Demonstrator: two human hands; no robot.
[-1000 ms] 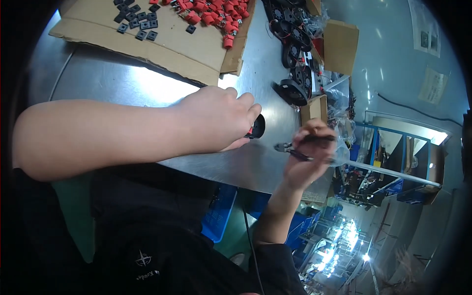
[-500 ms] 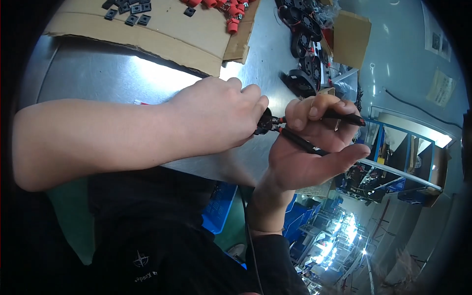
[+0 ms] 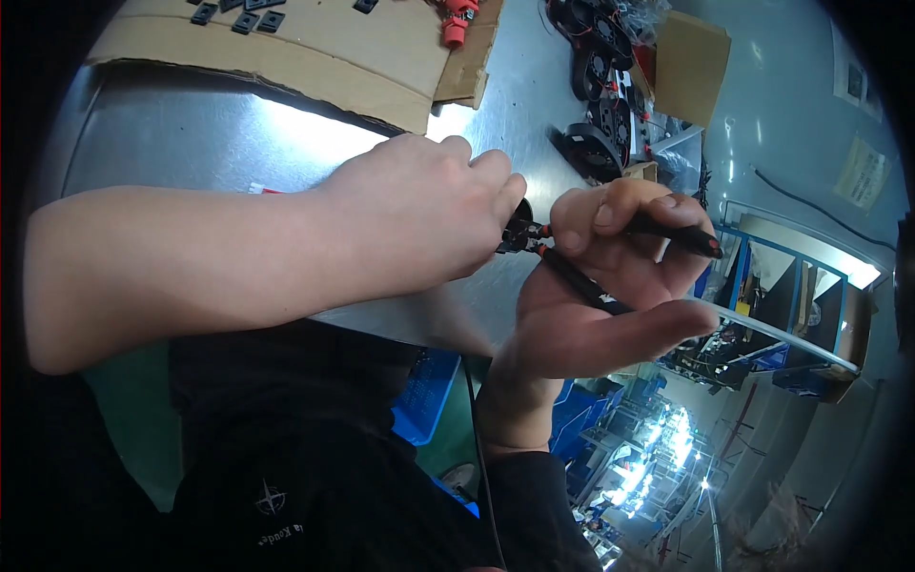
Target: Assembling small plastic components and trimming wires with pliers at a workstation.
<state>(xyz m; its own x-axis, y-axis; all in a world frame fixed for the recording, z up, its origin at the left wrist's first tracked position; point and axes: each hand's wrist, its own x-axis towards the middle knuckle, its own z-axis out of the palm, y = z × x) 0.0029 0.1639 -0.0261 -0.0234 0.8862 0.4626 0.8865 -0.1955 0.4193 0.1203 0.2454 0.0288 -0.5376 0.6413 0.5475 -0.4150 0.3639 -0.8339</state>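
Note:
My left hand (image 3: 434,210) reaches in from the left with its fingers curled closed. Just beyond its fingertips shows the edge of a black part (image 3: 523,212), mostly hidden by the hand, so its kind is unclear. Palm up, my right hand (image 3: 610,329) grips a pair of pliers (image 3: 574,275) with black handles. The handles are spread, one under the curled fingers and the other along the palm by the thumb. The pliers' head (image 3: 519,235) meets the black part beside my left fingers; its jaws are hard to make out.
A cardboard sheet (image 3: 353,71) on the metal table (image 3: 172,133) bears small black square pieces (image 3: 244,21) and red parts (image 3: 456,33). Several black fans (image 3: 593,148) lie at the far right, near a cardboard flap (image 3: 688,71). Below the table edge is a blue bin (image 3: 429,396).
The view has shifted slightly, and the cardboard and its parts sit higher in it. Both hands keep nearly the same hold; the right hand and pliers have turned slightly.

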